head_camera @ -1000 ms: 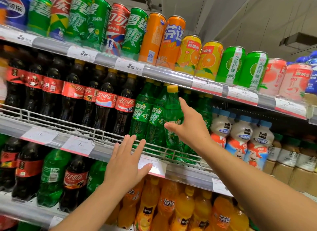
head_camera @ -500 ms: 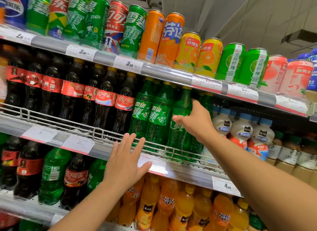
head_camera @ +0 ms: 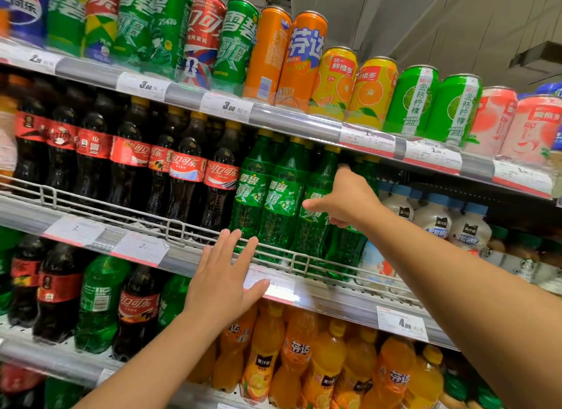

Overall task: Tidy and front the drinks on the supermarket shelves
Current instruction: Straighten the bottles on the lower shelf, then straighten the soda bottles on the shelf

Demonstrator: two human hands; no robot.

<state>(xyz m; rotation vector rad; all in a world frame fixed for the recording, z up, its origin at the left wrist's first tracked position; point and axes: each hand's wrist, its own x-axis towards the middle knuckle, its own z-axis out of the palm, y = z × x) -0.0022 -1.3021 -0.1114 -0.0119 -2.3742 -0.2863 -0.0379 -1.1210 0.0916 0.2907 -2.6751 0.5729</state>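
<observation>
Green Sprite bottles (head_camera: 281, 201) stand in a row on the middle shelf behind a wire rail (head_camera: 176, 227). My right hand (head_camera: 345, 200) reaches in at the right end of this row. It grips the third front bottle (head_camera: 313, 235), thumb across its label, with the fingers hidden behind it. That bottle stands upright in line with its neighbours. My left hand (head_camera: 225, 282) lies flat with straight, spread fingers against the shelf's front edge, fingertips touching the wire rail below the Sprite bottles. It holds nothing.
Cola bottles (head_camera: 188, 177) fill the middle shelf to the left, pale milk-drink bottles (head_camera: 433, 218) to the right. Cans (head_camera: 299, 58) line the top shelf. Orange soda bottles (head_camera: 293, 360) and mixed cola and green bottles (head_camera: 97, 302) stand below. Price tags (head_camera: 140, 249) run along the edges.
My right hand has set the green bottle down into the row and pushed in deeper beside it. My left hand has stayed flat on the shelf edge.
</observation>
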